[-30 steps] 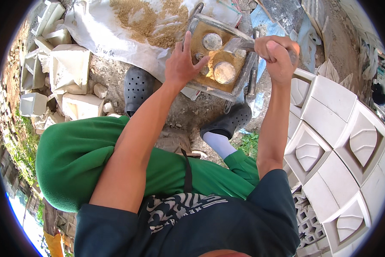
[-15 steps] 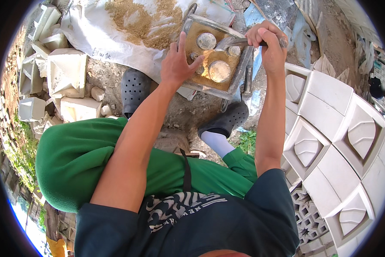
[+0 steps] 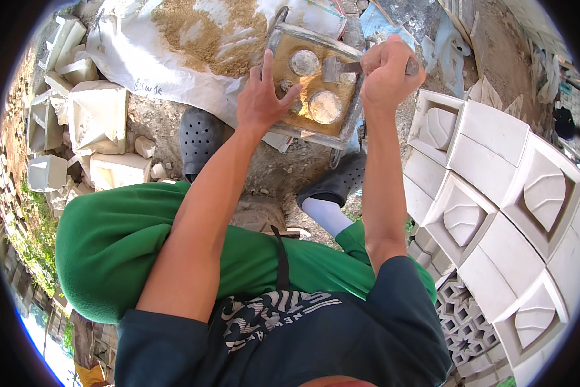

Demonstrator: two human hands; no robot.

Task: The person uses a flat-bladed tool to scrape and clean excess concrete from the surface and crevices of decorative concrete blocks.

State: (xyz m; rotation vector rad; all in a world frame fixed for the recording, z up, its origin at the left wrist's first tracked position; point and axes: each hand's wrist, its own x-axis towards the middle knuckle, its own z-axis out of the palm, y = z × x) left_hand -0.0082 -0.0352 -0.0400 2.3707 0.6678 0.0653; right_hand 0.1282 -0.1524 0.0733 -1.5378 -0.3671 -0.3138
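A rectangular frame (image 3: 322, 137) filled with brown sand stands on the ground beyond my feet. Two large pale round pieces (image 3: 325, 107) and smaller ones show in the sand. My left hand (image 3: 262, 100) lies over the frame's left side, fingers spread, its thumb reaching over the sand near a small round piece. My right hand (image 3: 388, 76) is wrapped round the handle of a trowel (image 3: 332, 69) at the frame's right side. The trowel's flat grey blade is over the sand, right of the far round piece. Whether the blade touches the sand, I cannot tell.
Loose sand (image 3: 206, 39) is spread on a white sheet (image 3: 119, 58) at the far left. Pale cast blocks (image 3: 98, 116) are piled on the left. Rows of white moulded blocks (image 3: 487, 138) stand on the right. My dark clogs (image 3: 200, 142) are near the frame.
My right hand has moved left with the trowel, and the blade now shows broader over the sand. My left hand stays on the frame's left side. The view has shifted slightly.
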